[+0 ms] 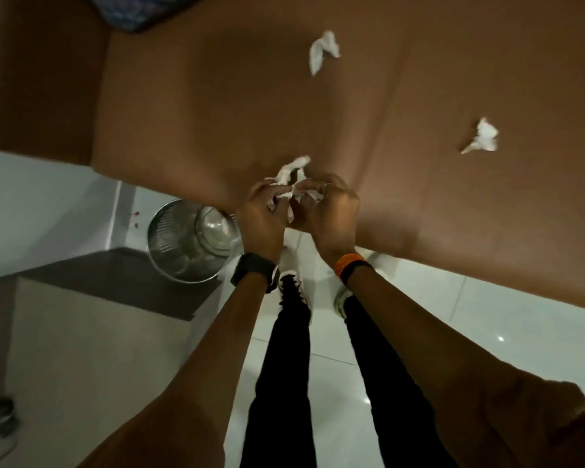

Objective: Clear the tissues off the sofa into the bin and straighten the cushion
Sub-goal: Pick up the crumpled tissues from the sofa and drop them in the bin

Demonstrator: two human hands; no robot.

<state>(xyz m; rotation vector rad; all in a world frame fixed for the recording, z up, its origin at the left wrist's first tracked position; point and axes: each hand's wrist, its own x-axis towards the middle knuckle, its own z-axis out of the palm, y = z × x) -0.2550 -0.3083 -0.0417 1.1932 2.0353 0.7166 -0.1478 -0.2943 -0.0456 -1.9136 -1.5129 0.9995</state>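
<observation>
Both forearms reach forward over the sofa's front edge (419, 231). Left hand (262, 214) and right hand (328, 207) have fingers curled onto one crumpled tissue wad (289, 184). Two tissues remain on the seat: a far one (323, 50) and a right one (483, 136). Collection step under way. Next move, in my judgement: carry the wad left to the metal bin (190, 241). Cushion (132, 8) barely visible.

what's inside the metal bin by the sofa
The bin seems to hold a clear liner or glassy reflection; no tissue is clearly visible in it. The left hand and wrist cover its right rim, so that edge can't be checked.
</observation>
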